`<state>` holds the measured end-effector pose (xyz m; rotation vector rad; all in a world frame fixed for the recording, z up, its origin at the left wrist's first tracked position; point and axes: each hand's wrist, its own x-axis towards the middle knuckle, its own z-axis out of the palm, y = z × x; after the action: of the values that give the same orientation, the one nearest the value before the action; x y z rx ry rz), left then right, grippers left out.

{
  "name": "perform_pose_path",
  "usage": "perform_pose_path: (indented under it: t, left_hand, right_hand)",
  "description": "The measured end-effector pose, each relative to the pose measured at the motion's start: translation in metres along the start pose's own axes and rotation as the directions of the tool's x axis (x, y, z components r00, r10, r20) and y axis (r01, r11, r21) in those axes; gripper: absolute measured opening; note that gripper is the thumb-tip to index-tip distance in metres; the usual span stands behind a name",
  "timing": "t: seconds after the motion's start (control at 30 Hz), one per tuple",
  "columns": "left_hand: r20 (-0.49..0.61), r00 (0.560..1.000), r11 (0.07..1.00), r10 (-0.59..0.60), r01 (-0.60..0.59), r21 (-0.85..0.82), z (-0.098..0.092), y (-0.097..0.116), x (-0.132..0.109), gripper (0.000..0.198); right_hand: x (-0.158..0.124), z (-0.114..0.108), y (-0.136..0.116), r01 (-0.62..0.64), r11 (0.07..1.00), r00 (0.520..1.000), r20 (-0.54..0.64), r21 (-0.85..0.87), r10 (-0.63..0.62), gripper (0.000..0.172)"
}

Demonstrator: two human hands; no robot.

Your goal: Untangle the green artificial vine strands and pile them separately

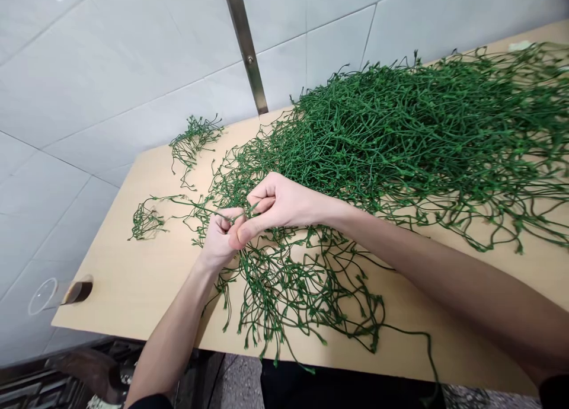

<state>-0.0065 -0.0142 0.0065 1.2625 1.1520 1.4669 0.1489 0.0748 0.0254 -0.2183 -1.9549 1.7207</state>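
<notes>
My left hand point(222, 237) is closed in a pinch on a thin green artificial flower stem point(193, 203), whose length trails off to the left. Right against it, my right hand point(278, 204) is curled with thumb and fingers pressed together, and a bit of green shows at its fingers. The two thumbs meet or nearly meet; the exact spot between them is hidden. Below the hands spreads a loose batch of similar stems point(306, 296) with small star-like tips. A large tangled heap of stems point(400, 124) lies behind and to the right.
Two small bunches, a rear bunch point(193, 137) and a front bunch point(147, 220), lie left on the wooden table point(120, 284). A clear cup of dark liquid point(79, 291) stands at the left edge. Behind are a tiled wall point(133, 59) and a metal strip point(246, 47).
</notes>
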Motion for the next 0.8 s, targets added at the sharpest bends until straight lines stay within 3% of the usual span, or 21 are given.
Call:
perform_pose_path:
  t: [0.1,0.2,0.3,0.37,0.43,0.5,0.63,0.8]
  left_hand:
    - [-0.038,0.996,0.997,0.080,-0.080,0.008,-0.003,-0.001,0.004,0.073]
    - [0.041,0.993,0.994,0.111,-0.110,-0.024,0.000,-0.003,0.007,0.062]
    - [0.112,0.992,0.993,0.064,-0.052,-0.111,0.008,-0.002,0.007,0.041]
    - [0.118,0.993,0.983,0.001,0.020,-0.180,0.012,0.000,0.007,0.025]
    - [0.087,0.994,0.970,-0.069,0.087,-0.228,0.014,0.001,0.009,0.018]
    - [0.028,0.994,0.964,-0.108,0.112,-0.240,0.014,0.000,0.011,0.020]
    - [-0.087,0.991,0.982,-0.106,0.091,-0.163,0.009,-0.007,0.012,0.031]
    - [-0.108,0.990,0.990,-0.094,0.082,-0.115,0.005,-0.011,0.010,0.040]
  right_hand:
    - [-0.002,-0.014,-0.012,0.011,0.979,0.976,-0.211,-0.204,-0.055,0.071]
    - [-0.005,-0.030,-0.028,-0.053,0.899,0.985,-0.172,-0.434,-0.025,0.063]
    - [-0.011,-0.044,-0.038,-0.141,0.724,0.989,-0.132,-0.675,0.069,0.044]
    - [-0.014,-0.050,-0.039,-0.216,0.560,0.974,-0.217,-0.800,0.064,0.046]
    - [-0.016,-0.053,-0.038,-0.249,0.460,0.962,-0.271,-0.852,0.019,0.048]
    - [-0.015,-0.051,-0.038,-0.215,0.478,0.973,-0.231,-0.852,0.027,0.043]
    - [-0.010,-0.040,-0.037,-0.132,0.667,0.987,-0.031,-0.733,0.160,0.034]
    - [-0.005,-0.025,-0.024,-0.059,0.800,0.977,0.131,-0.597,0.170,0.026]
